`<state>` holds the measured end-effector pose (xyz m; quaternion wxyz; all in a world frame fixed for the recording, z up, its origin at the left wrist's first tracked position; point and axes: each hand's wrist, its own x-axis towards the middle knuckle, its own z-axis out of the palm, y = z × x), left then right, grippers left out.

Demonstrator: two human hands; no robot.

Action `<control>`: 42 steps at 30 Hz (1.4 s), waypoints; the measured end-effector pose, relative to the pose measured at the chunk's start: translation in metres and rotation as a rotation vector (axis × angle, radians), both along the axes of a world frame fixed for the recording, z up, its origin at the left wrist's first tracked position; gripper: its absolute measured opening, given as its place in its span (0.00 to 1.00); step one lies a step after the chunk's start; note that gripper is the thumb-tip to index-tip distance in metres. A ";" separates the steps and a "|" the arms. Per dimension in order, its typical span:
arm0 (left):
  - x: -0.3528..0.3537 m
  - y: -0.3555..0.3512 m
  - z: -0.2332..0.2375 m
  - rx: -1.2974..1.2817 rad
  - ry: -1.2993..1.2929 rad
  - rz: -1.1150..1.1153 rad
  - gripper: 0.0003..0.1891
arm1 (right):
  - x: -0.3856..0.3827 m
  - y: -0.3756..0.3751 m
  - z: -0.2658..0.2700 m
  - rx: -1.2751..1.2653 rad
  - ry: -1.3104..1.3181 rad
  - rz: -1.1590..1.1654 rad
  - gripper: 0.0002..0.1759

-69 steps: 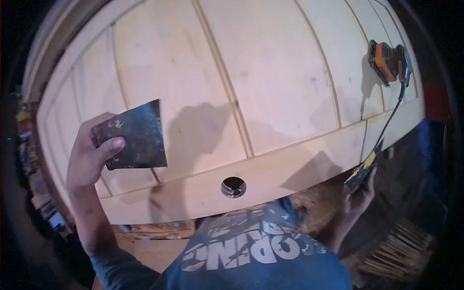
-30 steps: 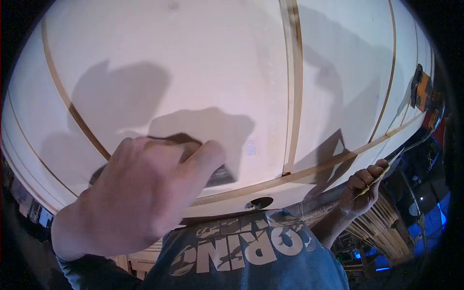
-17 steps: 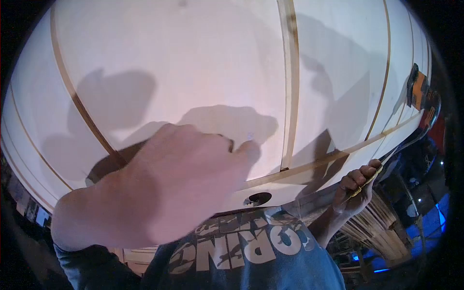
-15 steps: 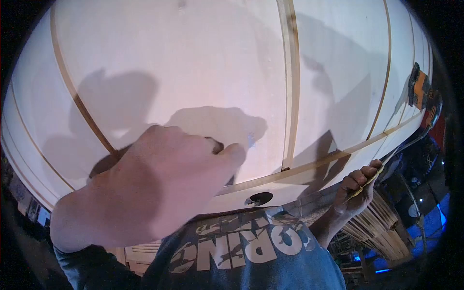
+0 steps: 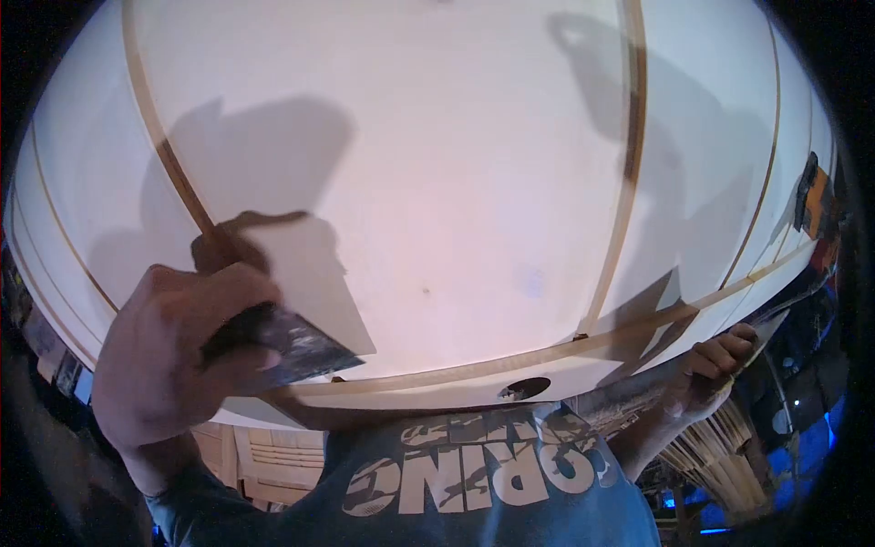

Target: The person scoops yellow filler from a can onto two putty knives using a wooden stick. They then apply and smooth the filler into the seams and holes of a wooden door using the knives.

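Observation:
A pale wooden panelled door (image 5: 456,164) lies flat in front of me, with narrow grooves between its boards and a round lock hole (image 5: 523,389) in the near rail. My left hand (image 5: 173,356) grips a dark, stained flat scraper blade (image 5: 296,348) and holds it just above the near left part of the door. My right hand (image 5: 715,365) is at the door's near right edge, closed on a thin flat tool (image 5: 761,328) with a yellowish part. My blue printed shirt fills the bottom middle.
An orange and black power sander (image 5: 814,202) rests on the door's far right side, its cord running down toward my right hand. Stacked timber (image 5: 720,456) lies on the floor at the lower right. Dark workshop clutter lines the left edge.
My left hand has drawn back to the left and lifted from the door's surface, so the scraper blade shows again. My right hand stays at the door's right edge.

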<state>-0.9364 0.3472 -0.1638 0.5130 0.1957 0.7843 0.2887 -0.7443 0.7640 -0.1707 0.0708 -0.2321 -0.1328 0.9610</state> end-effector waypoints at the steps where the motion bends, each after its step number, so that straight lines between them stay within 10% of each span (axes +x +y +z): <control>1: -0.001 -0.009 0.001 0.047 0.019 -0.002 0.11 | -0.001 0.003 0.002 0.016 -0.011 0.003 0.16; 7: 0.037 -0.061 -0.008 0.262 -0.060 0.450 0.15 | -0.006 0.024 0.009 0.059 0.013 0.021 0.20; 10: 0.053 -0.050 0.007 -0.025 0.288 0.436 0.18 | -0.010 0.032 0.008 0.037 0.070 0.080 0.16; 14: 0.060 -0.057 -0.007 0.305 -0.021 0.616 0.14 | -0.011 0.035 0.018 0.091 -0.027 0.062 0.16; 23: 0.077 -0.022 0.012 0.255 0.149 0.633 0.13 | 0.018 0.040 0.006 0.334 -0.164 -0.015 0.15; 26: 0.052 -0.006 0.023 0.280 0.210 0.405 0.18 | 0.001 -0.029 -0.005 1.100 -0.794 -0.126 0.22; 29: 0.062 0.045 0.028 0.440 0.301 0.344 0.24 | -0.017 -0.062 -0.018 0.726 -0.515 0.115 0.19; 31: 0.051 0.063 0.034 0.402 0.372 -0.031 0.24 | -0.021 -0.075 -0.022 0.708 -0.497 0.177 0.18; 42: 0.078 0.115 0.045 0.219 0.784 -0.379 0.22 | -0.018 -0.096 -0.019 0.664 -0.375 0.202 0.15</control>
